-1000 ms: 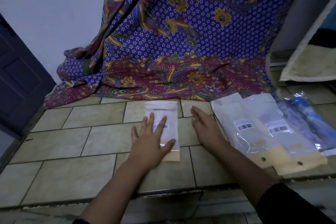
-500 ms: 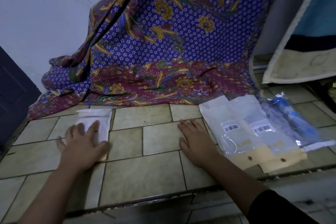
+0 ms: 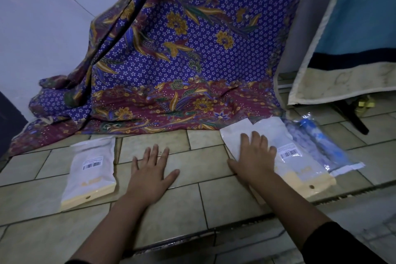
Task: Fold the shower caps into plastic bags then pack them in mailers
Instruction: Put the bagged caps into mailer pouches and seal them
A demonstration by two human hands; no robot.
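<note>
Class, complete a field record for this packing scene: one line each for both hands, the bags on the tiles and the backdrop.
left hand: flat, fingers spread, on the tiled floor, holding nothing
right hand: flat on the white bag
lone labelled bag: left of the left hand, barcode up, untouched
second labelled bag: beside the white bag, overlapping it
clear bag: far right, blue contents
batik cloth: draped down onto the tiles

The tiled floor (image 3: pixel 182 206) bears a white packet (image 3: pixel 92 169) just left of the left hand (image 3: pixel 150 176), which lies flat on bare tile. A second packet (image 3: pixel 233 137) lies under the right hand (image 3: pixel 252 161), overlapping a third packet (image 3: pixel 300 169) to its right. A clear bag (image 3: pixel 317 146) lies further right, and a patterned cloth (image 3: pixel 171 109) lies beyond both hands.
</note>
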